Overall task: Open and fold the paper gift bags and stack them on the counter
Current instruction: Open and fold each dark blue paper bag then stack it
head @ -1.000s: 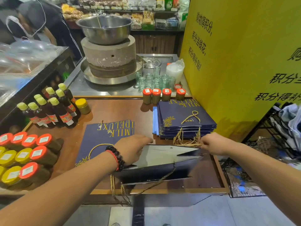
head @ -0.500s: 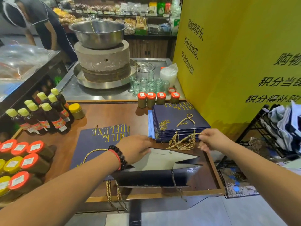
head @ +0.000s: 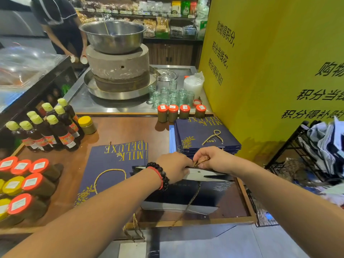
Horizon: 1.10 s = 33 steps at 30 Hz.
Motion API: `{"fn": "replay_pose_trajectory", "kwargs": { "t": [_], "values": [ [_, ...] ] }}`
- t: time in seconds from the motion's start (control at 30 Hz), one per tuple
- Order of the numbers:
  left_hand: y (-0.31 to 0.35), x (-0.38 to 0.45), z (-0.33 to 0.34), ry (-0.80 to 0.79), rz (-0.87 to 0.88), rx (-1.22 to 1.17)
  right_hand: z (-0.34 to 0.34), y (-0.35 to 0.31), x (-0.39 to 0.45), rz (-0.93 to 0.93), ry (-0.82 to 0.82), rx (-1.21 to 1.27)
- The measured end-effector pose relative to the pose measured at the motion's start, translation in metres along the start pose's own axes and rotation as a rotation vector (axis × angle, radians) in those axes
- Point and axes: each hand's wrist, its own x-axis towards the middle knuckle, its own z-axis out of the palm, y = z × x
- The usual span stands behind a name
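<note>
A navy paper gift bag (head: pixel 182 194) lies partly opened near the front of the wooden counter (head: pixel 119 131), its white inside showing. My left hand (head: pixel 174 167) grips the bag's far top edge. Close beside it, my right hand (head: pixel 214 159) pinches the bag's gold cord handle (head: pixel 200 162). A second gold cord (head: pixel 188 205) trails over the bag's front. To the left lies a flat navy bag (head: pixel 111 164) with gold lettering. A stack of flat navy bags (head: pixel 202 136) sits at the back right.
Dark sauce bottles (head: pixel 48 131) and orange- and yellow-lidded jars (head: pixel 22 181) crowd the counter's left side. Four orange-lidded jars (head: pixel 178 112) stand behind the stack. A yellow sign panel (head: pixel 270 71) walls the right. A stone mill with a steel bowl (head: pixel 115 53) stands behind, and a person (head: pixel 59 25) beyond.
My right hand moved left from the stack's cords to the bag's top edge and now pinches its gold cord beside my left hand. The bag's opening has narrowed.
</note>
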Motion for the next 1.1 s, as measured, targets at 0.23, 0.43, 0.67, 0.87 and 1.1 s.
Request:
{"fn": "replay_pose_trajectory", "kwargs": {
  "t": [0.23,0.43,0.67,0.87,1.1],
  "values": [
    [0.005,0.0,-0.002,-0.046,0.046,0.001,-0.007,0.004,-0.002,-0.016,-0.045,0.005],
    [0.009,0.005,0.002,-0.045,-0.025,0.008,-0.01,0.01,-0.003,-0.034,-0.11,0.158],
    [0.006,0.014,0.006,-0.051,-0.08,-0.015,-0.012,0.009,0.003,-0.044,-0.083,-0.04],
    [0.006,0.014,0.006,-0.038,-0.083,-0.014,-0.012,0.009,0.007,-0.021,-0.115,0.043],
    [0.002,0.014,0.007,-0.045,-0.085,-0.042,-0.014,0.009,0.014,-0.072,-0.125,0.008]
  ]
}}
